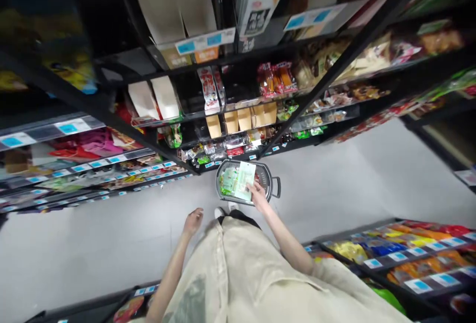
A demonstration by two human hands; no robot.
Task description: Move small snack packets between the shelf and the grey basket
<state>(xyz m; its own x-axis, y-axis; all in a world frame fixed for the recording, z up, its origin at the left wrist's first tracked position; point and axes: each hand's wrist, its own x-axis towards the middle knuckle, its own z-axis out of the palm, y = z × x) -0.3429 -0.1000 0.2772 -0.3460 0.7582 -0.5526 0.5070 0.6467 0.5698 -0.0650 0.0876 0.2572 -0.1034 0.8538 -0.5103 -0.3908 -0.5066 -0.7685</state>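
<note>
In the head view, my right hand (258, 195) grips a pale green flat packet (245, 180) by its lower right edge. The packet is above a grey shopping basket (277, 187), whose handle points to the right. Inside the basket lie green packaged goods (227, 180), partly covered by the packet. Left of my body hangs my left hand (194, 221), holding nothing, its fingers loosely bent and slightly apart. It is nearest to my trousers and shoes, away from the shelves.
Tall dark shelves of packaged snacks (277, 79) rise in front, with price labels (206, 40) along their edges. Grey floor (323, 184) stretches to both sides. Behind me on the right stands another shelf with colourful bags (386, 246). My white shoes (219, 212) are close to the basket.
</note>
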